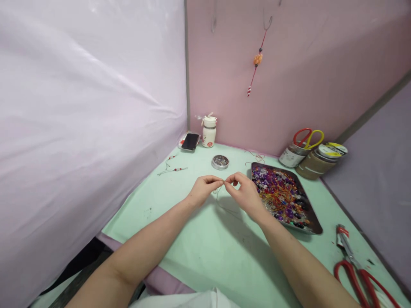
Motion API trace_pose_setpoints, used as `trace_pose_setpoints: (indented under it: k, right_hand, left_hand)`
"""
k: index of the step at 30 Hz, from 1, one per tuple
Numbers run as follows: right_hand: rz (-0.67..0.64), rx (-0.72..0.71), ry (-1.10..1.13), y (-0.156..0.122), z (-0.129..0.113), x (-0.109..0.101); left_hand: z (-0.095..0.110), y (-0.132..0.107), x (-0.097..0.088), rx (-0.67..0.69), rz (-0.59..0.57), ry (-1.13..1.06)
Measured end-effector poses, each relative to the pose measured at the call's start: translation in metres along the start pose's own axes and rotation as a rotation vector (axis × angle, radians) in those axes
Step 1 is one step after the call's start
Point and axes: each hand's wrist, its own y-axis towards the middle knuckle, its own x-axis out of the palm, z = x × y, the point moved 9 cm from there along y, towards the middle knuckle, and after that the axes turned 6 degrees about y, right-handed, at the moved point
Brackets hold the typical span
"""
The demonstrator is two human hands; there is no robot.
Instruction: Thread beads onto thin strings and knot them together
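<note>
Over the middle of the pale green table, my left hand [204,189] and my right hand [243,192] meet at the fingertips. Both pinch a thin grey cord [218,199], whose loose part hangs below and trails toward the tabletop. Small pale pieces show on the cord just under my left fingers, too small to name. Right of my right hand lies a dark tray [316,222] heaped with purple, red, black and clear beads and orange string. Beyond my hands is a small round dish [220,161] of tiny beads.
Red-handled scissors [348,265] lie at the right edge. Two jars [290,157] stand at the back right, one holding scissors. A white bottle [209,131] and a phone [190,141] are at the back left. Beaded cords [173,170] lie left; a beaded string [257,59] hangs on the wall.
</note>
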Motion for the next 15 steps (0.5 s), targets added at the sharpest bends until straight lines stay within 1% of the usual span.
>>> trace_pose_setpoints:
  k: [3, 6, 10, 15]
  right_hand:
    - [-0.034, 0.059, 0.013, 0.0, 0.007, 0.003]
    - [-0.038, 0.083, 0.011, 0.0, 0.01, 0.003]
    - [-0.033, 0.086, 0.0, 0.0, 0.011, 0.003]
    - [-0.014, 0.078, 0.015, 0.001, 0.012, 0.001]
  left_hand:
    - [-0.001, 0.0, -0.002, -0.005, 0.018, 0.027]
    - [-0.002, 0.0, -0.002, -0.01, 0.017, 0.047]
    - [-0.003, 0.0, -0.002, -0.028, 0.018, 0.059]
    - [-0.01, 0.002, -0.003, -0.099, -0.015, 0.087]
